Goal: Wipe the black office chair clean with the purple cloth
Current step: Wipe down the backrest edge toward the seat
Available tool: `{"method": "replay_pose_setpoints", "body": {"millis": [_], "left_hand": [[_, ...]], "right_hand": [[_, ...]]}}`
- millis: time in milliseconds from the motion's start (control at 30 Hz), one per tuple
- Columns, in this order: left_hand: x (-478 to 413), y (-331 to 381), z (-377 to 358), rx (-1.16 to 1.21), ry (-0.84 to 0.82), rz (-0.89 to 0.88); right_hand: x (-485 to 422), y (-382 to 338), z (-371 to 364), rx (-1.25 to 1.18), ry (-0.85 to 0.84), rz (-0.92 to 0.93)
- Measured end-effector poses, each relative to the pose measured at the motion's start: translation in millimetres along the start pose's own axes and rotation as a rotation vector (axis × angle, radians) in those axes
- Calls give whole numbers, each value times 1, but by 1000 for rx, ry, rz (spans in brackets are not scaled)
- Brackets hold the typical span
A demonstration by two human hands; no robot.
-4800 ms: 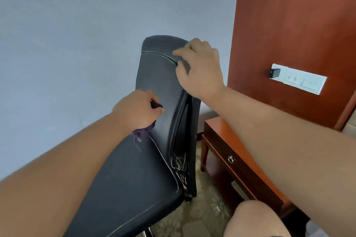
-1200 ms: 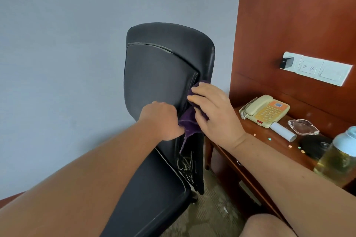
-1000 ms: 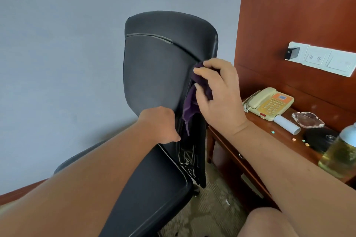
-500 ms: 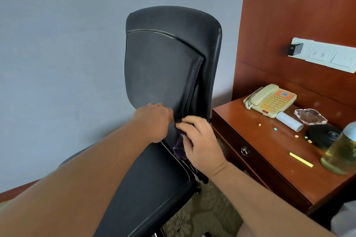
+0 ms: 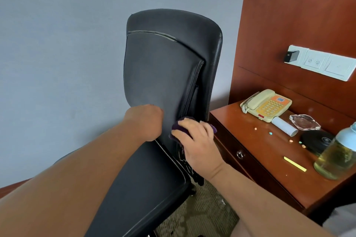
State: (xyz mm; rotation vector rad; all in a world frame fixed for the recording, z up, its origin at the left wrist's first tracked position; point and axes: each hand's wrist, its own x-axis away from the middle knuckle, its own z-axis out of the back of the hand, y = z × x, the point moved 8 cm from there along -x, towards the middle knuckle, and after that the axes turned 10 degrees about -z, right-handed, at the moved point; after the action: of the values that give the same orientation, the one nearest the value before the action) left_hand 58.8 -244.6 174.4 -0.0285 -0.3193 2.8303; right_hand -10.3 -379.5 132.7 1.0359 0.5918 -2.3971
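**Wiping the backrest's side edge, low end**

Right hand (image 5: 198,142) has been sliding down the backrest's side edge over the last second and is now sitting at its base, just above the seat. Purple cloth (image 5: 175,126) is bunched under it, pressing against the black office chair (image 5: 163,67) where the front panel is gaping away from the shell. Fingers (image 5: 189,122) are curling over the cloth and clamping it.

Left hand (image 5: 145,121) is bracing against the lower backrest, knuckles toward me. Cannot tell whether its fingers are gripping anything.

My read on doing this step well:
- left hand keeps steadying so the chair isn't swivelling
- cloth spread flatter, not wadded
- work it into that seam gap, full-length strokes

Side table (image 5: 250,131) carrying the phone (image 5: 266,105) and bottle (image 5: 339,156) is sitting just beside the right forearm, so I'd be watching clearance.
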Motion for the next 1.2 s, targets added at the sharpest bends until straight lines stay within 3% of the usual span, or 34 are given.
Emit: {"method": "replay_pose_setpoints", "body": {"millis": [67,267,400,600,733,833,967,1200], "left_hand": [[-2,2,1,-3,21,-1],[-9,23,1,102,110,-30],[-13,32,-2,90,172,-34],[-12,31,-32,32,132,-48],[-11,34,-50,-7,105,-72],[-13,31,-52,29,86,-51],[-14,33,-43,61,116,-38],[-12,39,-37,47,158,-75]], "right_hand": [[-6,5,15,-30,34,-42],[-78,25,85,-37,420,-243],[-58,11,45,139,331,-197],[1,25,4,-23,106,-225],[-33,27,46,-217,245,-273],[-79,30,80,-197,384,-268],[-90,24,68,25,321,-273],[-36,43,27,61,219,-239]]}}
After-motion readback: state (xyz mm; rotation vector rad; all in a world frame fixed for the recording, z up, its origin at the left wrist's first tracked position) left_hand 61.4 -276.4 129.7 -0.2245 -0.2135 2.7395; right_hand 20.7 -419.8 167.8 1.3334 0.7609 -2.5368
